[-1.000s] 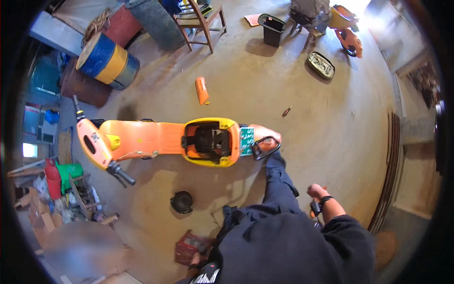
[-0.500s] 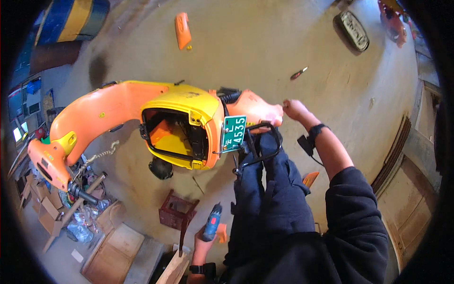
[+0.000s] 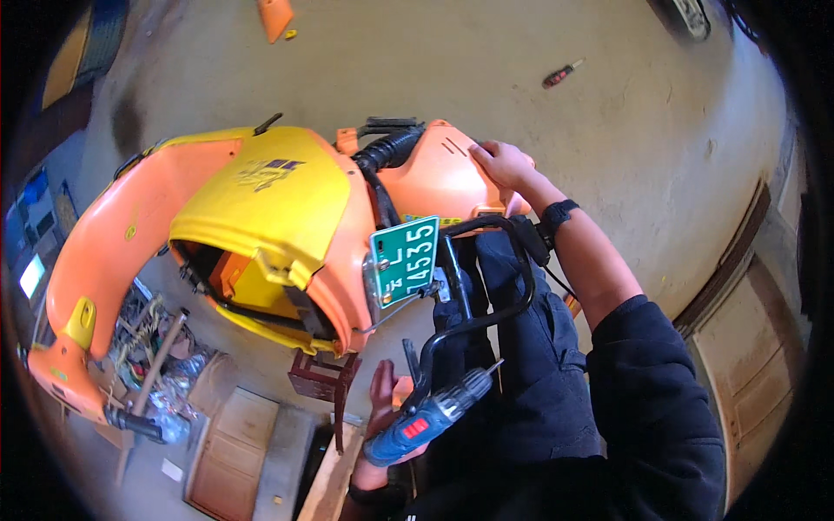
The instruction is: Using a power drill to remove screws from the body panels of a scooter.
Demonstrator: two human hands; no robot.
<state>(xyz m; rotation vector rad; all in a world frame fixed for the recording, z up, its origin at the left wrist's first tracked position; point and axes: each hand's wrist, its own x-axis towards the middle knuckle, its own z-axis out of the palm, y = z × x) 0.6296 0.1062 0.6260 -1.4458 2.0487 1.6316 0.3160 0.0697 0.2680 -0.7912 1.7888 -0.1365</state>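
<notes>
An orange and yellow scooter body (image 3: 287, 182) with an open yellow box-like compartment stands at the centre and left. A green licence plate (image 3: 405, 260) hangs on its back, beside a bent black tube frame (image 3: 473, 319) over my legs. My right hand (image 3: 504, 163) lies on the orange rear panel (image 3: 443, 178), thumb and fingers spread on its upper surface. Low in the picture, my left hand (image 3: 380, 401) holds a blue cordless drill (image 3: 426, 418). Its thin bit points up and right, beneath the tube frame. Part of the left hand is hidden behind the drill.
A red-handled screwdriver (image 3: 560, 75) and an orange panel piece (image 3: 275, 17) lie on the floor beyond the scooter. A dark red stool (image 3: 323, 378) stands below the compartment. Plastic bags and clutter (image 3: 174, 382) lie at left, near a wooden cabinet (image 3: 236, 451).
The drill has come up and right, its bit tilting rightward. My right hand has shifted from the panel's end onto its top. The scooter body appears larger and nearer as the view shifts.
</notes>
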